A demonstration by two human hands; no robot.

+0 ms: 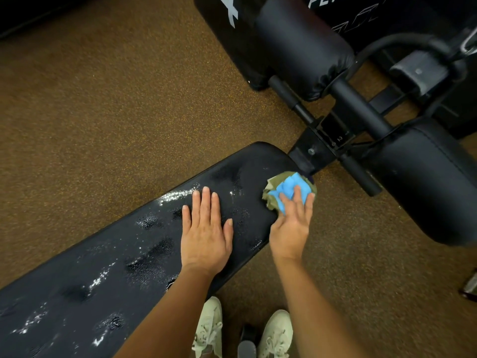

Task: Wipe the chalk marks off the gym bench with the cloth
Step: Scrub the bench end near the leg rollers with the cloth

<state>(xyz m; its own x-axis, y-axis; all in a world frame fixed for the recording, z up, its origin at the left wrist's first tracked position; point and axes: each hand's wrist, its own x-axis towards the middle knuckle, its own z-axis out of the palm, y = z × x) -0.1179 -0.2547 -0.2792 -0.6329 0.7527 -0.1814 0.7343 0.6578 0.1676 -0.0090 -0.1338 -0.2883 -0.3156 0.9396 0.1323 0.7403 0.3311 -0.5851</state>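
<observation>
The black padded gym bench [111,257] runs from the lower left to the middle of the head view. White chalk marks [178,195] streak its far edge, and more specks lie toward the lower left. A crumpled blue and olive cloth [289,187] sits at the bench's right end. My right hand [291,223] presses on the cloth with straight fingers. My left hand [205,228] rests flat on the bench pad, fingers straight, just left of the cloth.
Black roller pads [299,45] and a metal frame [333,135] stand beyond the bench's end at the upper right. Brown speckled floor [103,112] surrounds the bench. My two pale shoes [209,329] stand below, with a dark bottle [246,344] between them.
</observation>
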